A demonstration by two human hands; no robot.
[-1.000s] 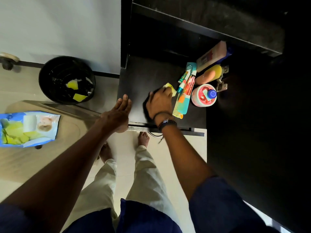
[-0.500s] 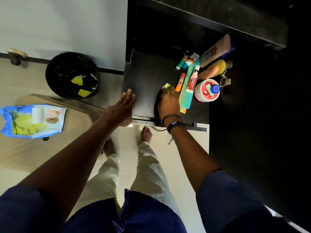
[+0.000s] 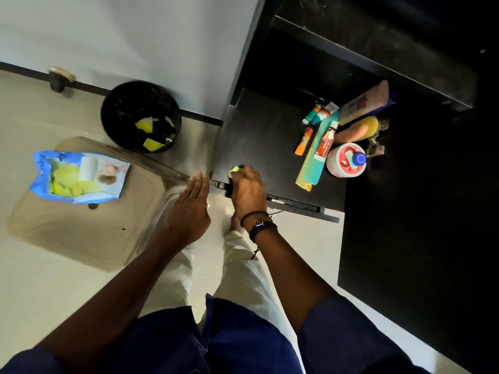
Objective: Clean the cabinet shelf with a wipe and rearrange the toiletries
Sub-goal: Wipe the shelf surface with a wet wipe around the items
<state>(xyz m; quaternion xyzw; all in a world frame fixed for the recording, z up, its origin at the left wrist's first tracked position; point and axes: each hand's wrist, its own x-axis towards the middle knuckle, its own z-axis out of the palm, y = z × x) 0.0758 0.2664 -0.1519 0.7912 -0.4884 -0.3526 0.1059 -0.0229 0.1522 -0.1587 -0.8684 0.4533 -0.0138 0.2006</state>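
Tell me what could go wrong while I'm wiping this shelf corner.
1. If the right hand sweeps the wipe rightward, it could knock the teal comb, lying near the front edge of the shelf, onto the floor.
2. The area under the clustered toiletries may stay unwiped.

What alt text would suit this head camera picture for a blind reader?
A person's right hand holds a yellow wipe on the front left corner of a dark cabinet shelf, the left hand open beside it. Toiletries are bunched at the shelf's right side; a black bin and a blue wipes pack sit further left.
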